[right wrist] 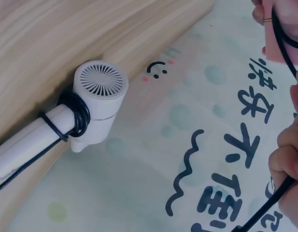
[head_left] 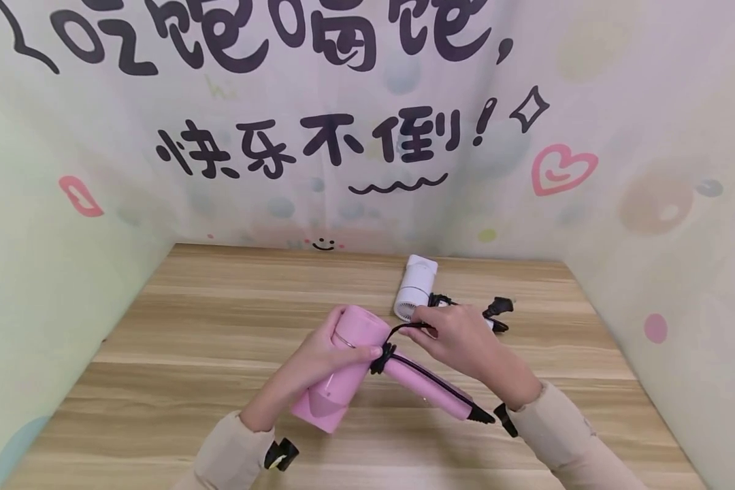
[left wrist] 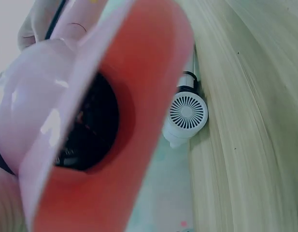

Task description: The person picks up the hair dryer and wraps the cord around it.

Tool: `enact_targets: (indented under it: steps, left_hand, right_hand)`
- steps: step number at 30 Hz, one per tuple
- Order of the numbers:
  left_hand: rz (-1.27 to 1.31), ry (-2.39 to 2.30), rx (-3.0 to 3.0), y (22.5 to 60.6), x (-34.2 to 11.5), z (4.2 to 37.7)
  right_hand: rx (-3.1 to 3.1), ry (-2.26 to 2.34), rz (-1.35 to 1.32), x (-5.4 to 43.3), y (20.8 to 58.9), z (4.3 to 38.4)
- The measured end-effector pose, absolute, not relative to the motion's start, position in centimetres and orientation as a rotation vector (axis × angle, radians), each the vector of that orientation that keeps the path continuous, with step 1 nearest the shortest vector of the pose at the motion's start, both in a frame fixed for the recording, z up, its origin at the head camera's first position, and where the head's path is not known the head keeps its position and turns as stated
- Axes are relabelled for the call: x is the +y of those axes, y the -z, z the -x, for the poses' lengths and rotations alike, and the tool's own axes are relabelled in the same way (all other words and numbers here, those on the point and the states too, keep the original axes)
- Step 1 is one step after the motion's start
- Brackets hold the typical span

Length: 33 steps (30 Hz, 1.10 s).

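My left hand (head_left: 318, 357) grips a pink hair dryer (head_left: 363, 327) around its barrel, the thumb lying near the handle joint. A black cord (head_left: 398, 329) is wound about the top of the handle and runs along it to the handle's lower end. My right hand (head_left: 462, 340) pinches a stretch of this cord between thumb and fingers, to the right of the barrel. Close up in the left wrist view, the dryer's flared nozzle (left wrist: 158, 63) fills much of the picture. The right wrist view has the cord (right wrist: 264, 208) passing through my fingers.
Behind my right hand, a white hair dryer (head_left: 418, 279) lies on the wooden table (head_left: 233, 299), partly hidden. Its cord (right wrist: 80, 113) is wrapped around the handle, and a black plug (head_left: 499, 306) lies beside it. A printed cloth (head_left: 318, 150) hangs at the table's back.
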<state>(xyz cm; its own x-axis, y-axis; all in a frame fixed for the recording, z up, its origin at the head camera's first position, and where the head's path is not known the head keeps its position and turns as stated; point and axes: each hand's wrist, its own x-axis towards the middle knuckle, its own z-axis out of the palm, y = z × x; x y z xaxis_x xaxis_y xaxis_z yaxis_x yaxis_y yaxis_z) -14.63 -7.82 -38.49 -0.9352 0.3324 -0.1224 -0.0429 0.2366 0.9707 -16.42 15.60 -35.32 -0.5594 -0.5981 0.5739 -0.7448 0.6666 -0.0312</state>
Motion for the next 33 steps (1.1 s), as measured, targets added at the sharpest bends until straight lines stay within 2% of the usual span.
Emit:
enact_targets:
  steps: [10,19,33]
  left_hand:
    - [-0.217,-1.745,2.478,38.8,-6.9,15.0]
    - [-0.089,-1.831,2.588,39.8,-6.8,15.7]
    - [-0.030,-2.006,2.470,38.5,-6.8,15.3]
  right_hand:
    - [-2.554,-0.361,-0.923,13.7,34.4,14.3]
    - [-2.830,-0.739,-0.658,11.7,34.0,12.9]
    - [-2.791,-1.110,-0.772,9.2,36.3,12.3]
